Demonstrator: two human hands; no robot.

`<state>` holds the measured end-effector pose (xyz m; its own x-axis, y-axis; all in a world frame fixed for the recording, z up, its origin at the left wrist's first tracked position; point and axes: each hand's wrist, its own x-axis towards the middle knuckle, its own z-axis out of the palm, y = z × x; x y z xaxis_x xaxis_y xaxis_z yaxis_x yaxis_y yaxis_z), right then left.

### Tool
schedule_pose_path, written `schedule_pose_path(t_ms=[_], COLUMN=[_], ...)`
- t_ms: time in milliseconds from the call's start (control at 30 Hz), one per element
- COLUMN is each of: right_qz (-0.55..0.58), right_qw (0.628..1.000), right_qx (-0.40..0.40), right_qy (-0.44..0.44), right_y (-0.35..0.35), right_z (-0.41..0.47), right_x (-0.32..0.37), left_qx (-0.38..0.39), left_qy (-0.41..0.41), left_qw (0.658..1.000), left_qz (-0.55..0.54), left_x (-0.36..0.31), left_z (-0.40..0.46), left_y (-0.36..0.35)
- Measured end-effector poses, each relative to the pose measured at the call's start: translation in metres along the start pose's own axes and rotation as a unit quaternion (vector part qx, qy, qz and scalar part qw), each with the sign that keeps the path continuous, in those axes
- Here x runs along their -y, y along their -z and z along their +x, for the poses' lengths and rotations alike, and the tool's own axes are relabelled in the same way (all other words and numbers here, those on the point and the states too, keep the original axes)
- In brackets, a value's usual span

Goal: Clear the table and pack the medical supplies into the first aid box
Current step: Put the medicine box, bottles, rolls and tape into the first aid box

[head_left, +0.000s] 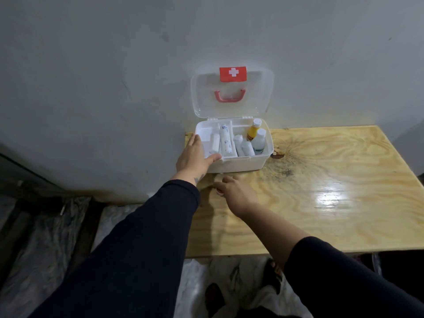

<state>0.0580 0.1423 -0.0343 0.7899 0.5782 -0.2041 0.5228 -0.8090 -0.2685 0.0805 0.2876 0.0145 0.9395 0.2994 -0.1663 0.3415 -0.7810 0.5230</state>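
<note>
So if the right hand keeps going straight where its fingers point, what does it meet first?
Probably the front wall of the white plastic first aid box; the right hand points toward it, though depth is unclear.

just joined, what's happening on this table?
A person is packing a white first aid box that sits open at the back of a wooden table, its lid up against the wall. Gauze rolls and two bottles are already inside. The left hand rests on the box's left rim. The right hand is low on the table just in front of the box, with something small under its fingers; I can't tell what.
</note>
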Motion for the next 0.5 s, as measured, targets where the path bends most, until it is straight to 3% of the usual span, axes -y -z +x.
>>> schedule_pose_path(t_ms=[233,500], right_qz=[0.1,0.142], right_qw=[0.994,0.981], right_qx=[-0.015,-0.111], right_qy=[-0.041,-0.064], right_y=[0.054,0.135], right_z=[-0.005,0.039], right_x=[-0.013,-0.013], left_qx=[0.012,0.015], left_qy=[0.002,0.033], left_qw=[1.0,0.999], left_qz=[0.014,-0.005], left_x=[-0.002,-0.002], left_z=[0.001,0.009], left_y=[0.002,0.002])
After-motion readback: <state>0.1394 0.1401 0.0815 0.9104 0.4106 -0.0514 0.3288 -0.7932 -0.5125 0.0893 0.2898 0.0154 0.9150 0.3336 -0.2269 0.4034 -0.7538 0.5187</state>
